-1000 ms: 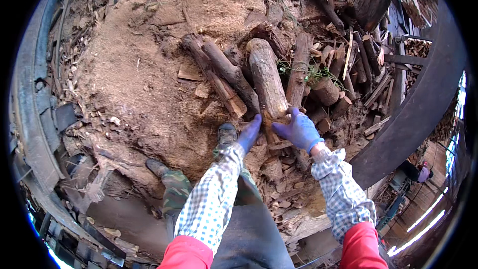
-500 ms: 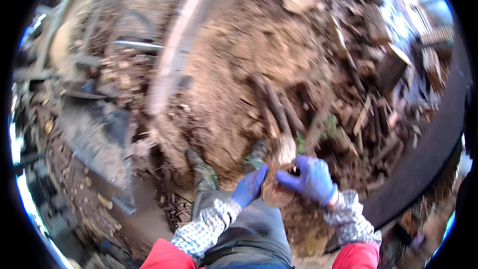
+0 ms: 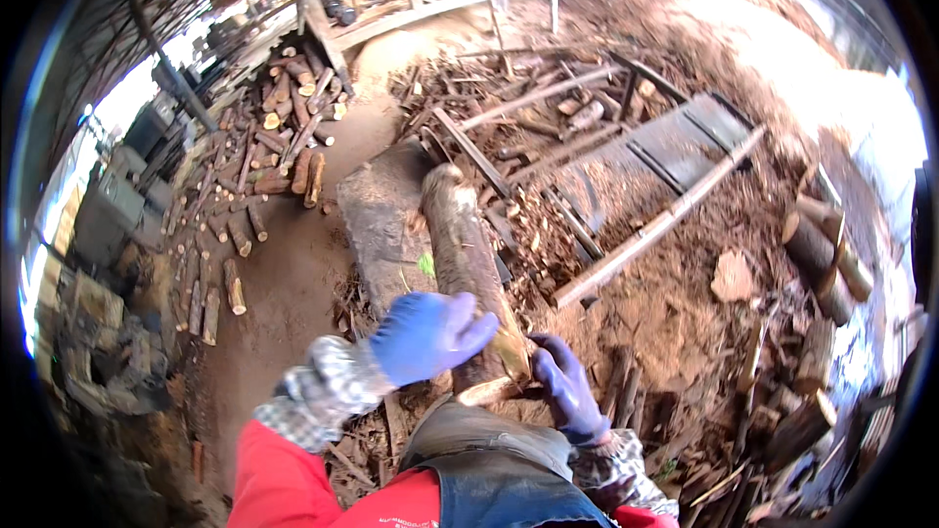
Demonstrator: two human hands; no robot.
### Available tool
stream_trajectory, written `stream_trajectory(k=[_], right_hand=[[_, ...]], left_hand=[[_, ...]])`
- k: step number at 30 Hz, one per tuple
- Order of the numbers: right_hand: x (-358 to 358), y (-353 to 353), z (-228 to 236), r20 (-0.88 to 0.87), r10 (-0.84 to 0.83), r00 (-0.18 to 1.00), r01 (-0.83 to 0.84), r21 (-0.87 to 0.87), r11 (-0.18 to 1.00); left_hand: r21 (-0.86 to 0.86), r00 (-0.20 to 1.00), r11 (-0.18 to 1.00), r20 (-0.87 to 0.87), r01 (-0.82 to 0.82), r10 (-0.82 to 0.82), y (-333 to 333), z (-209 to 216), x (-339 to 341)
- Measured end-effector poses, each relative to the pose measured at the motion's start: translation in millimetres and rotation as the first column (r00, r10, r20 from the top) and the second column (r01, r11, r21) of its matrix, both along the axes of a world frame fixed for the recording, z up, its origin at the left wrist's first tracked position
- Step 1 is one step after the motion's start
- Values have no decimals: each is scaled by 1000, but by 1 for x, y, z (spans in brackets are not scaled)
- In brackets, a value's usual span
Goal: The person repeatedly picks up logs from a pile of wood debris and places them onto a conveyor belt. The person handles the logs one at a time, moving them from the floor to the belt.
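The log (image 3: 462, 249) is pointed toward twelve o'clock, its near end grasped between the blue-gloved left hand (image 3: 423, 338), at ten o'clock, and right hand (image 3: 572, 396), at three. Small pale lettering is borne by the red garment (image 3: 293, 474) at seven; cut logs (image 3: 284, 93) are heaped at ten.

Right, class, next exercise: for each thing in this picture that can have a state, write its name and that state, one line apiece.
Log: in one piece, near end pale and bare
Left hand: gloved, on the log
Right hand: gloved, at the log's near end
Log pile: loosely heaped, cut ends showing
Long beam: lying slantwise
Grey panel: partly strewn with wood scraps
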State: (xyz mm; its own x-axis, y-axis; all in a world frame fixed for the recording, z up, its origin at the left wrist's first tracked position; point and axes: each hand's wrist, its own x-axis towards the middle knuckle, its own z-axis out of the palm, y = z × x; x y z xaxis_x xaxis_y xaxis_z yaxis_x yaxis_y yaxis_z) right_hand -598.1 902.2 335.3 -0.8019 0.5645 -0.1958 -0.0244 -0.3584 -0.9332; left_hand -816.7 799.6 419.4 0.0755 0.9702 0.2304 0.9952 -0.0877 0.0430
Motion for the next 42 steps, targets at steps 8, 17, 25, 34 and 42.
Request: stream_trajectory(k=[8,17,25,34,42], right_hand=[[-45,-41,-255,-179,52,983,-149,-586,796],[-47,-44,-207,-476,-58,877,-471,-878,79],[-58,-38,-166,286,31,958,180,-680,711],[-60,-29,-126,214,186,959,-11,-628,778],[-69,30,-195,10,124,992,-59,-841,539]], left_hand=[[93,734,953,661,-289,158,28,-144,14],[-446,-863,875,501,-191,66,-27,-308,-28],[-274,-937,949,346,-155,-53,2,-293,-46],[-456,-538,698,834,-552,120,30,-273,-25],[-522,-783,834,589,-180,199,50,-296,-21]])
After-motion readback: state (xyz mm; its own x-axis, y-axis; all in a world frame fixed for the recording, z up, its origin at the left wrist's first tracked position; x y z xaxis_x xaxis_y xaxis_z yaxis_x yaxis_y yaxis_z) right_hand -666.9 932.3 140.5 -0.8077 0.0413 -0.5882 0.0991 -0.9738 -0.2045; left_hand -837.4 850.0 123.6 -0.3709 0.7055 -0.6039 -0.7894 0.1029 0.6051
